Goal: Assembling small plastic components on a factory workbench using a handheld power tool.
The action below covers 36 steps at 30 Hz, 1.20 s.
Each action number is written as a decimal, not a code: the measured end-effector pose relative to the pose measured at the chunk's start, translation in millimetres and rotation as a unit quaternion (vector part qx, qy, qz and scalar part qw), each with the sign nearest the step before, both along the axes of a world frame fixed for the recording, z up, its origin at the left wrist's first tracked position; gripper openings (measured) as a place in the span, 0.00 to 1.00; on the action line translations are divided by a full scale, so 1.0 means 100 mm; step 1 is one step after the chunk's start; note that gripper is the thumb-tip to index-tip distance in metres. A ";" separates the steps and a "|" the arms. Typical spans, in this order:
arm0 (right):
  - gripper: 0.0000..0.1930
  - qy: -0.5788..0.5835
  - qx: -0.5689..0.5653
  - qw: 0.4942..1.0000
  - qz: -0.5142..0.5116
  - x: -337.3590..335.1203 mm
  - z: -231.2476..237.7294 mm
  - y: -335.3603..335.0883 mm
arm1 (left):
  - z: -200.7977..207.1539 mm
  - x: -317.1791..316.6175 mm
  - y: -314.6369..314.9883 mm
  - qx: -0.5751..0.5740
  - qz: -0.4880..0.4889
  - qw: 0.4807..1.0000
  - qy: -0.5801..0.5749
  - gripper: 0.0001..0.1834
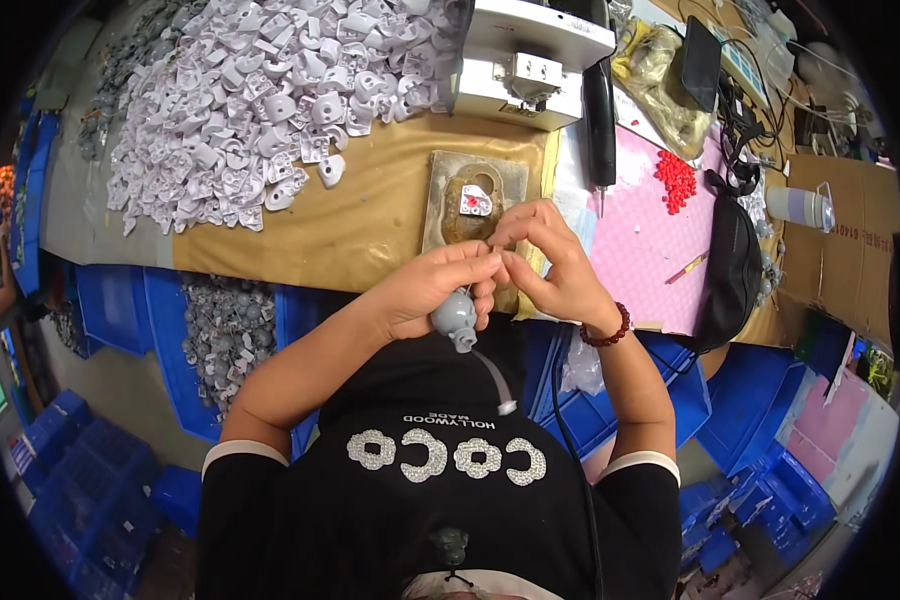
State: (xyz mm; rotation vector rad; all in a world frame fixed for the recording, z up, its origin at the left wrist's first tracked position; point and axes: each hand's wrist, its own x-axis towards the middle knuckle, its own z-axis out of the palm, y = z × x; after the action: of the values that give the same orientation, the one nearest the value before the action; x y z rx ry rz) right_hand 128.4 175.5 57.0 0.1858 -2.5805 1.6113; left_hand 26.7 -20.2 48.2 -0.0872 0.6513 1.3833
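My left hand (420,292) is curled around a grey ball-shaped plastic part (455,316) with a narrow neck. From the part, a flat grey cable hangs toward my shirt and ends in a white plug (507,407). Fingertips of my right hand (562,268) are pinched together, meeting the left thumb and forefinger; whatever lies between them is too small to make out. Just beyond both hands, a square fixture block (436,212) rests on the table. In its hollow sits a white plastic housing (476,203) with a small red piece inside.
Many white housings (260,110) are heaped at the far left. A white machine (520,95) and a black electric screwdriver (600,130) stand beyond the fixture. Red pieces (675,182) lie on a pink mat, beside a black pouch (727,265). Blue bins (170,350) line the near edge.
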 end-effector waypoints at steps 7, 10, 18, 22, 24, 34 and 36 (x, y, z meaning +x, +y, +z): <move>0.07 -0.218 -0.319 0.918 -0.087 0.03 -0.03 -0.13 | -0.19 -0.06 -0.08 0.013 0.065 0.992 -0.110 0.15; 0.08 -0.059 -0.079 0.984 -0.150 -0.09 -0.21 -0.17 | -0.15 -0.12 -0.12 -0.077 0.132 0.988 -0.016 0.14; 0.15 0.090 0.301 0.946 -0.086 -0.29 -0.36 -0.15 | -0.22 -0.04 -0.13 -0.064 0.110 0.622 0.773 0.12; 0.15 0.080 0.342 0.934 -0.066 -0.31 -0.37 -0.16 | -0.26 -0.01 -0.09 -0.052 0.080 0.579 0.810 0.12; 0.14 0.065 0.367 0.927 -0.053 -0.33 -0.32 -0.18 | -0.23 -0.02 -0.08 -0.048 0.061 0.565 0.821 0.12; 0.21 0.052 0.418 0.906 -0.051 -0.15 -0.38 -0.33 | -0.28 -0.13 -0.08 -0.104 0.000 0.361 0.927 0.27; 0.21 0.077 0.383 0.918 -0.071 -0.14 -0.40 -0.31 | -0.36 -0.06 -0.02 -0.094 -0.049 0.366 0.925 0.36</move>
State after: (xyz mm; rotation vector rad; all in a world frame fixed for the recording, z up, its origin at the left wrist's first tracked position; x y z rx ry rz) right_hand 114.7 144.4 17.5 0.1584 -2.8577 0.4460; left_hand 20.6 -22.5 11.8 1.5874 2.5932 0.6300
